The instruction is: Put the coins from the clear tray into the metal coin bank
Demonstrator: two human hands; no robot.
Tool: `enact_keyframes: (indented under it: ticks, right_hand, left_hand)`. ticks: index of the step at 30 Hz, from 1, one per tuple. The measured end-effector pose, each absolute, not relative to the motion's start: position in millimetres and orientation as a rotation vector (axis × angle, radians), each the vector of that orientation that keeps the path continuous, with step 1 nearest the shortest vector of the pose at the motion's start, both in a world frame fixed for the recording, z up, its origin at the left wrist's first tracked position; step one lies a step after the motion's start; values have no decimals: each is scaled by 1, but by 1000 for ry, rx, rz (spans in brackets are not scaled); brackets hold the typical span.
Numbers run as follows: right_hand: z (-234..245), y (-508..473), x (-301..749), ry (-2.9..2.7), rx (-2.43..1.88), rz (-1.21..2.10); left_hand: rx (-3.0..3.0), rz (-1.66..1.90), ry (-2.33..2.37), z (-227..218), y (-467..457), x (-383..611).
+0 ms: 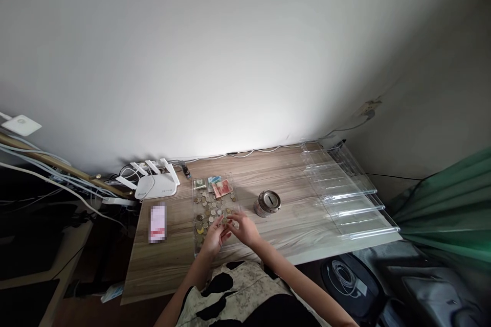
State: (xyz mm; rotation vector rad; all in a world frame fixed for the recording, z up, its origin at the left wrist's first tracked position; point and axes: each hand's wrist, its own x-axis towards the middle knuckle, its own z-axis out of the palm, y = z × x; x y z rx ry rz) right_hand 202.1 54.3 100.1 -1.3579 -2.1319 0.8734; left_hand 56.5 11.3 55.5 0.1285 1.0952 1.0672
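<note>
My left hand (215, 236) is held palm up with curled fingers over the near part of a clear shallow tray (195, 237). Against it, my right hand (244, 227) has its fingertips pinched together. A small round thing that looks like a coin is between the fingertips of both hands, partly hidden by them. Many loose coins (211, 205) lie spread in the tray. At its far end are a red banknote (222, 188), a greenish banknote (200, 184) and a bluish note (213, 181). To the right of my hands stands a round tin (264, 208) with a slotted lid.
Several stacked clear trays (341, 196) cover the table's right end. A white router (157, 185) with antennas stands at the back left, near a small dark bottle (186, 169). A blurred pink-and-white item (157, 223) lies left of the coins. Cables (253, 152) run along the wall.
</note>
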Motion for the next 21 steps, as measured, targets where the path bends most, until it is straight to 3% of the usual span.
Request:
enact_keyframes:
  ticks: [9, 16, 21]
  right_hand:
    - [95, 59, 211, -1906, -1451, 1043]
    - [104, 96, 296, -1657, -1979, 343]
    - [100, 107, 313, -1799, -2158, 230]
  left_hand:
    - [72, 1014, 1054, 55, 8, 51]
    - [-51, 1082, 1157, 48, 15, 38]
    - [-59, 1098, 1162, 45, 13, 41]
